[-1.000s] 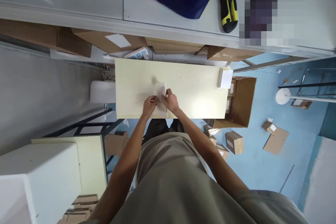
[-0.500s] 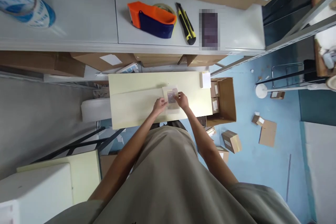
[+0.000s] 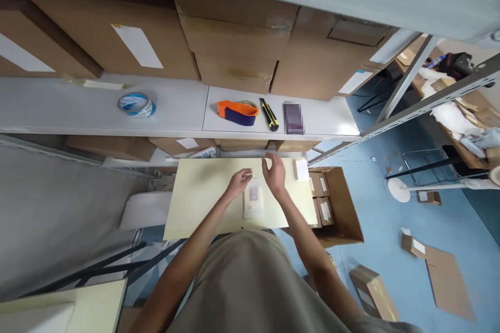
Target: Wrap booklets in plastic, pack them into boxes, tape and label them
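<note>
A flat pale packet [image 3: 254, 208] with a purplish patch, in what looks like a clear sleeve, lies on the cream tabletop [image 3: 199, 192]. My left hand [image 3: 239, 183] is raised at the packet's upper left, fingers stretched forward and holding nothing. Beyond its upper right corner, my right hand [image 3: 274, 174] hovers with thumb and fingers apart, also free of anything. Neither hand grips the packet. A small white stack, perhaps cards or a box [image 3: 301, 170], sits at the table's right edge.
On the grey shelf [image 3: 175, 114] ahead are an orange-and-blue tape dispenser [image 3: 238, 113], a yellow-black box cutter [image 3: 269, 115], a tape roll [image 3: 136, 105] and a pixelated dark item [image 3: 294, 118]. An open carton [image 3: 347, 208] holding small boxes stands right of the table.
Both hands have let go of the packet and moved forward off it, opening their fingers. The packet now lies nearer my body. The view has tilted up, showing more of the shelf.
</note>
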Tool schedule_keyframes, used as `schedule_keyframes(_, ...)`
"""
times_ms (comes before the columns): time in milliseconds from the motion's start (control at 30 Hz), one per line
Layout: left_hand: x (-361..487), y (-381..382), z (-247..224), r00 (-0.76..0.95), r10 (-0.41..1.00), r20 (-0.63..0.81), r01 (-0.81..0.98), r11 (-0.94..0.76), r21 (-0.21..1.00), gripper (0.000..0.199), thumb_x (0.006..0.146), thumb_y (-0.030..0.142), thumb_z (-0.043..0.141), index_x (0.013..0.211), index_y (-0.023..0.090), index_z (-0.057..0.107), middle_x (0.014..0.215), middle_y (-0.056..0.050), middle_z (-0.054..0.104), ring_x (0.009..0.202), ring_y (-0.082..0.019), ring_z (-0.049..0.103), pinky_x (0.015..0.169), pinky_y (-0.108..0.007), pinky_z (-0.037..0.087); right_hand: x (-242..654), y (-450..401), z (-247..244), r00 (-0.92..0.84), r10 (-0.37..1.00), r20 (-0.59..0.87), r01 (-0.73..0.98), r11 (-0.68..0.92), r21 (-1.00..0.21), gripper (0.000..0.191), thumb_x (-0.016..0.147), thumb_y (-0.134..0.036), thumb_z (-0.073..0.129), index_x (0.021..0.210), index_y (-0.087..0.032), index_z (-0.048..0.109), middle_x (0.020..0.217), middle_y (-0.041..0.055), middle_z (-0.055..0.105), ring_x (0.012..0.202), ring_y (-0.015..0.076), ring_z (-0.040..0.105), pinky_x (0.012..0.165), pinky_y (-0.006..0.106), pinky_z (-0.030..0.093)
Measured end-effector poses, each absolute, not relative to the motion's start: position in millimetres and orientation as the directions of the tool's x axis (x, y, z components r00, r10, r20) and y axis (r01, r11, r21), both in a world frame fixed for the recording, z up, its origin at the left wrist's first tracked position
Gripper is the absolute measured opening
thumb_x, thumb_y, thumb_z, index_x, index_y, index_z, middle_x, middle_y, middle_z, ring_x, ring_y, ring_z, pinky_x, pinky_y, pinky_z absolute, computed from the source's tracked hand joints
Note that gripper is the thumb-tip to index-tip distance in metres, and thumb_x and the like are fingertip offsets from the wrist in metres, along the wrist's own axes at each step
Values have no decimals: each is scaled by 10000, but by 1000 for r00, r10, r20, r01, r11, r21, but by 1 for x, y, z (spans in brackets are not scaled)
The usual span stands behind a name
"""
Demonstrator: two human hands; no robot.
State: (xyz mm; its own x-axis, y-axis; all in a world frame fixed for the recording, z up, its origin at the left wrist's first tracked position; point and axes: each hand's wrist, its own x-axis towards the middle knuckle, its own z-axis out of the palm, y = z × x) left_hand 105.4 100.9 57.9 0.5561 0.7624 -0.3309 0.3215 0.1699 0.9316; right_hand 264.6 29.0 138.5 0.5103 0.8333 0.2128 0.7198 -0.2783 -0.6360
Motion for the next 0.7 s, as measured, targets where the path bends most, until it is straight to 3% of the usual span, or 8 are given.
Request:
schedule_keyframes(67,121,128,103,599,795,-98,155,5,988,312,946,363,693,1197,185,743,1306,-148,786,1224,-281,758,1130,-448,573,282,72,179,460,801,382,815,-211,-540,351,1099,-338,436,1343,-185,638,1335,170,703,1272,337,626,1109,478,500)
schedule_keyframes(133,136,151,149,582,810,69,47,-118,992,342,969,406,688,1231,192,735,1295,-140,792,1232,-284,754,1131,-459,576,298,115,212,439,793,424,866,-246,-436,357,1092,-288,444,1369,-159,629,1387,180,674,1270,333,601,1129,461,468)
schedule_keyframes(267,156,168,224,560,797,226,-69,-227,971,379,986,435,693,1268,182,716,1314,-146,785,1246,-271,749,1111,-436,589,317,172,239,506,825,252,850,-426,-310,365,1051,-136,434,1352,-84,634,1372,236,669,1301,353,564,1082,453,462)
schedule_keyframes(367,160,160,251,562,779,278,-142,-240,960,385,1001,473,686,1240,174,729,1291,-151,791,1195,-263,769,1079,-421,606,323,187,236,529,836,144,838,-488,-243,410,1053,-62,348,1340,-71,639,1340,253,685,1316,341,568,1067,445,470)
schedule_keyframes(533,157,147,241,575,775,262,-152,-214,965,384,995,502,702,1191,177,757,1167,-130,822,1129,-252,785,1058,-405,609,329,180,227,557,817,149,820,-512,-254,375,1036,-59,403,1332,-65,633,1277,255,712,1265,347,617,1065,478,491)
schedule_keyframes(700,131,144,155,566,821,77,7,-98,995,338,989,441,686,1193,181,761,1139,-113,829,1050,-227,788,1023,-390,611,320,118,193,560,793,241,808,-459,-368,458,1044,-227,507,1484,-99,530,1358,221,638,1310,352,585,1125,517,482)
